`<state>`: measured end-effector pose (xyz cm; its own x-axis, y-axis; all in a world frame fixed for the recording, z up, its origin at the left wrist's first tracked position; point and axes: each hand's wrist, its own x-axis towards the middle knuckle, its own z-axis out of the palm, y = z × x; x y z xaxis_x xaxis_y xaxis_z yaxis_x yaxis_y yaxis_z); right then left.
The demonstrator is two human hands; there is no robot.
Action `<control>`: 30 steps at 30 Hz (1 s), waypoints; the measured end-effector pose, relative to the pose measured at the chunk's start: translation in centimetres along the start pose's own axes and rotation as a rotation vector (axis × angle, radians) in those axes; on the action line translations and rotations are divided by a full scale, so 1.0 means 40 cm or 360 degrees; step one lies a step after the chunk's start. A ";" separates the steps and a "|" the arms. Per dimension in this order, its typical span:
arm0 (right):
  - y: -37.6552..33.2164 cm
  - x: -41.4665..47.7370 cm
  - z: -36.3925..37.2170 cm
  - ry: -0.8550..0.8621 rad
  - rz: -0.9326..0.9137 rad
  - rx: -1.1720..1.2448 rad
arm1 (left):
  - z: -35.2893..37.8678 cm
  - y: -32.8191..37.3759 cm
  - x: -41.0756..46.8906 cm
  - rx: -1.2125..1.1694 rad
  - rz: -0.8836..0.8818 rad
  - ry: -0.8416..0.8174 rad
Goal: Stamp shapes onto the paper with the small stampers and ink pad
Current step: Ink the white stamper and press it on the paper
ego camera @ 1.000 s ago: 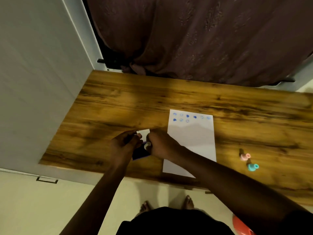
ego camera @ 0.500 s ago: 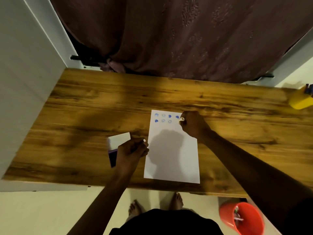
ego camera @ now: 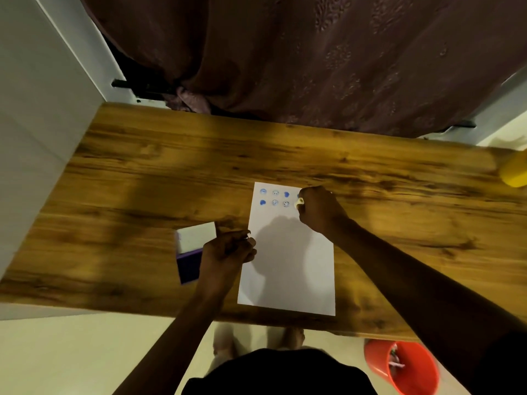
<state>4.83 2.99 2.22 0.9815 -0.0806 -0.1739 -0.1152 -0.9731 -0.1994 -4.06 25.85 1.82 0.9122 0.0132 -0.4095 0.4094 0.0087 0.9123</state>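
Note:
A white paper (ego camera: 288,266) lies on the wooden table (ego camera: 171,172). Two short rows of blue stamped shapes (ego camera: 275,198) mark its top edge. My right hand (ego camera: 319,209) is closed on a small pale stamper (ego camera: 300,201), held down on the paper just right of the second row. My left hand (ego camera: 225,252) rests with curled fingers at the paper's left edge. Beside it lies the ink pad (ego camera: 189,266), dark blue, with its white lid (ego camera: 196,236) flipped open behind it. I cannot tell whether the left hand holds anything.
A dark patterned curtain (ego camera: 313,52) hangs behind the table and a white wall (ego camera: 34,109) stands on the left. A yellow object (ego camera: 514,172) sits at the table's right edge. A red bucket (ego camera: 405,369) stands on the floor below, at the right.
My right hand left the ink pad and carried the stamper to the top of the paper. My left hand let go of the pad and settled at the paper's edge.

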 end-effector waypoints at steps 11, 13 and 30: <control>-0.031 0.003 -0.018 -0.0086 0.0054 -0.0058 | 0.013 0.036 0.004 -0.0048 0.0020 -0.0033; -0.027 0.007 -0.024 -0.0089 0.0047 -0.0061 | 0.015 0.048 0.000 -0.0051 0.0044 -0.0054; 0.094 -0.221 -0.155 -0.0202 0.0203 0.1857 | 0.098 0.078 -0.037 -0.0109 0.0110 -0.0334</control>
<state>-3.32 -1.30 8.98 0.9381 -0.0770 -0.3377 -0.3461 -0.1683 -0.9230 -4.08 21.92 5.30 0.9242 -0.1921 -0.3301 0.3504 0.0830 0.9329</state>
